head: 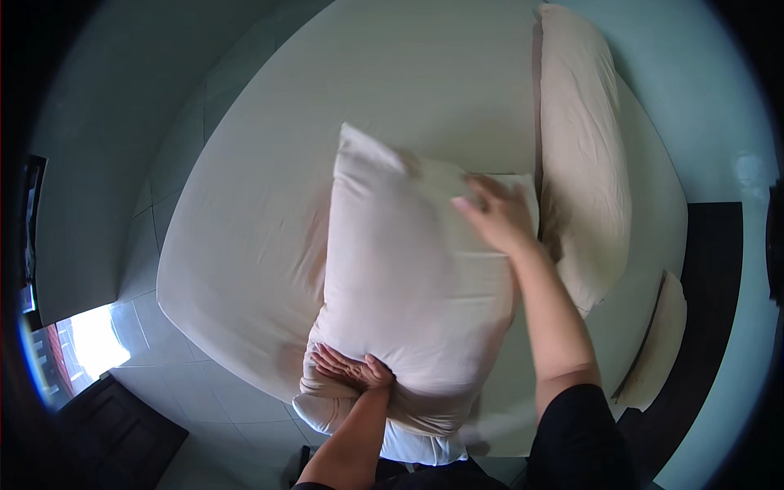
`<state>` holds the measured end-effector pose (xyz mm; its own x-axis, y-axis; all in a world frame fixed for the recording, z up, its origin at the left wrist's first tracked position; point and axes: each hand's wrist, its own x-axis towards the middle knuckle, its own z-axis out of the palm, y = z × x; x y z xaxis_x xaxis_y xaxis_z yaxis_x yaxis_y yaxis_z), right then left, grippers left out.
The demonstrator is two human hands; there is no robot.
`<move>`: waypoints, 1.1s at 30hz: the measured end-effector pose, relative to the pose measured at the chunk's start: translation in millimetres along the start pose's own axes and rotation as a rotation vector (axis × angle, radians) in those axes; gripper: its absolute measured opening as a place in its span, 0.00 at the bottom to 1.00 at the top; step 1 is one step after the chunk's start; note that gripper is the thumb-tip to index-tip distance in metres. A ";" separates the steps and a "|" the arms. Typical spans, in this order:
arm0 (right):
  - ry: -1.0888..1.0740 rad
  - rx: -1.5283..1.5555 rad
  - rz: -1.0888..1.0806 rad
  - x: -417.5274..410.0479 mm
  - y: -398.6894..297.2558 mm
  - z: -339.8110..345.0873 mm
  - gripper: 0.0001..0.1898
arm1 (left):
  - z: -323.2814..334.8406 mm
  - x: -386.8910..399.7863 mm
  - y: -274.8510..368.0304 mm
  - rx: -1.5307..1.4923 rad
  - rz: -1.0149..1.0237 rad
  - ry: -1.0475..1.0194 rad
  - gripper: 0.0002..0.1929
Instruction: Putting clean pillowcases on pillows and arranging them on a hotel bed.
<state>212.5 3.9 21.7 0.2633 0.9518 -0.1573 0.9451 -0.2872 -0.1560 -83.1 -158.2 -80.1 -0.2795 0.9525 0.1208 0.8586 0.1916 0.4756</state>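
A plump pillow in a pale pinkish-cream case (pixel 392 263) lies before me, its near end against my body. My left hand (pixel 352 369) presses with spread fingers into the near left part of the pillow, where the fabric bunches. Over the pillow's far right part is my right hand (pixel 496 211), blurred, fingers apart; whether it touches the cloth I cannot tell. White fabric (pixel 422 448) shows below the pillow's near end. Beneath everything is a bed with a pale fitted sheet (pixel 257 233).
A long cream bolster (pixel 585 153) lies along the right of the bed. Farther right, another cushion (pixel 658 349) rests at the bed's edge by a dark headboard (pixel 713 263). Grey floor tiles (pixel 214 392), a dark panelled door (pixel 128 429) and a bright doorway are at left.
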 end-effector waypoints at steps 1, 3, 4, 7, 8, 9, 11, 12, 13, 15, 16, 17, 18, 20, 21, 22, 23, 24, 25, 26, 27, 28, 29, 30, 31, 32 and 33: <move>-0.053 0.165 0.226 -9.9 30.7 -4.5 0.30 | 2.6 -1.5 2.5 -0.008 0.010 0.010 0.44; -0.003 0.566 0.620 -26.9 99.1 4.4 0.30 | 5.4 -0.5 5.2 -0.012 0.021 0.028 0.44; -0.006 0.566 0.623 -36.4 110.0 11.6 0.30 | 6.1 -0.6 6.0 -0.004 0.028 0.026 0.43; 0.218 1.346 0.758 -82.0 105.9 36.7 0.32 | 0.1 -2.3 2.6 0.025 0.038 0.019 0.41; 0.220 1.508 0.749 -97.8 91.2 51.0 0.34 | -0.4 -3.5 2.5 0.019 0.033 0.016 0.42; 0.200 1.517 0.752 -113.4 59.1 55.4 0.36 | -2.0 -0.6 -1.1 0.024 0.032 0.020 0.43; 0.198 1.547 0.685 -148.2 19.0 61.0 0.39 | -5.5 3.6 -1.3 0.025 0.034 0.025 0.44; 0.205 1.576 0.614 -165.5 8.9 65.1 0.40 | -9.2 6.0 -0.3 0.038 0.037 0.021 0.43; 0.199 1.592 0.557 -183.3 -2.6 65.5 0.40 | -14.3 8.7 0.3 0.052 0.040 0.019 0.42; 0.117 1.534 0.554 -225.5 -14.8 64.4 0.40 | -27.1 11.8 1.4 0.066 0.049 0.021 0.41; 0.035 1.470 0.604 -250.3 -20.4 68.8 0.40 | -37.7 15.3 0.8 0.115 0.020 -0.039 0.41; -0.094 1.567 0.765 -281.9 -9.4 94.5 0.40 | -40.6 15.1 8.4 0.137 -0.009 -0.113 0.42; -0.226 1.658 0.926 -311.0 2.2 118.7 0.39 | -44.7 16.8 16.5 0.160 -0.036 -0.187 0.42; -0.203 1.747 0.900 -341.0 -12.0 121.9 0.39 | -78.4 52.6 20.8 0.057 -0.095 -0.423 0.43; -0.190 1.825 0.881 -349.2 -17.3 115.8 0.38 | -94.7 67.9 17.3 -0.041 -0.162 -0.670 0.44; -0.195 1.847 0.869 -347.7 -24.3 104.7 0.38 | -105.2 77.7 0.4 -0.028 -0.153 -0.653 0.44; -0.225 1.817 0.873 -339.1 -27.0 93.7 0.36 | -107.2 84.9 -22.4 -0.094 -0.226 -0.716 0.44; -0.253 1.789 0.874 -325.1 -30.3 82.4 0.35 | -108.7 91.5 -43.9 -0.160 -0.296 -0.778 0.44; -0.266 1.747 0.883 -314.4 -26.4 75.9 0.34 | -107.6 90.1 -53.8 -0.239 -0.364 -0.853 0.45; -0.230 1.634 0.914 -307.6 -15.1 73.3 0.31 | -111.3 73.0 -45.2 -0.206 -0.311 -0.807 0.44; -0.205 1.521 0.942 -304.1 -1.2 66.9 0.28 | -120.7 42.2 -35.9 -0.168 -0.266 -0.755 0.44; -0.164 1.420 0.872 -298.4 18.1 57.0 0.26 | -126.0 9.0 -38.1 -0.223 -0.376 -0.775 0.43; -0.124 1.317 0.803 -293.6 38.5 38.9 0.24 | -145.6 -24.3 -24.2 -0.161 -0.386 -0.808 0.41; -0.115 1.317 0.748 -288.7 51.1 21.5 0.23 | -153.2 -52.1 -39.5 -0.098 -0.336 -1.006 0.36; -0.104 1.307 0.699 -284.7 63.9 7.7 0.22 | -151.9 -91.1 -60.2 -0.047 -0.193 -0.981 0.28; -0.096 1.294 0.709 -284.6 84.9 1.8 0.22 | -168.4 -95.8 -32.1 -0.131 -0.190 -1.240 0.23; -0.124 1.024 0.670 -284.4 104.1 -3.6 0.21 | -181.6 -92.5 -5.1 -0.219 -0.184 -1.500 0.19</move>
<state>236.8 -296.4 53.7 0.5648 0.5836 -0.5835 0.0280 -0.7202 -0.6932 -139.7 -290.2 64.5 0.4229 0.2994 -0.8553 0.7458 0.4212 0.5162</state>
